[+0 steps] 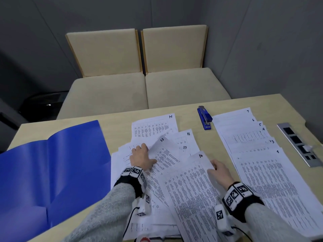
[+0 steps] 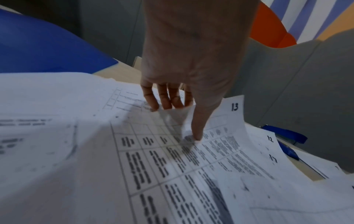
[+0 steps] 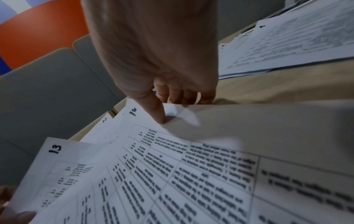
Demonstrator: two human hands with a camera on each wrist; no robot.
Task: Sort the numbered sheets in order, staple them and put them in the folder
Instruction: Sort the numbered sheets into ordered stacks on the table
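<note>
My left hand (image 1: 142, 157) pinches the white printed sheet marked 13 (image 1: 166, 154) near its left edge, thumb on top, fingers curled beneath. My right hand (image 1: 220, 172) pinches the right edge of the white sheet marked 16 (image 1: 192, 186) the same way. Both lie in the loose unsorted pile (image 1: 153, 172) at centre; the ordered fanned row of sheets (image 1: 258, 154) is right, the open blue plastic folder (image 1: 52, 163) left, the blue stapler (image 1: 204, 117) far. Paper this thin is light, floppy and probably slides easily, so I'd grip by an edge.
</note>
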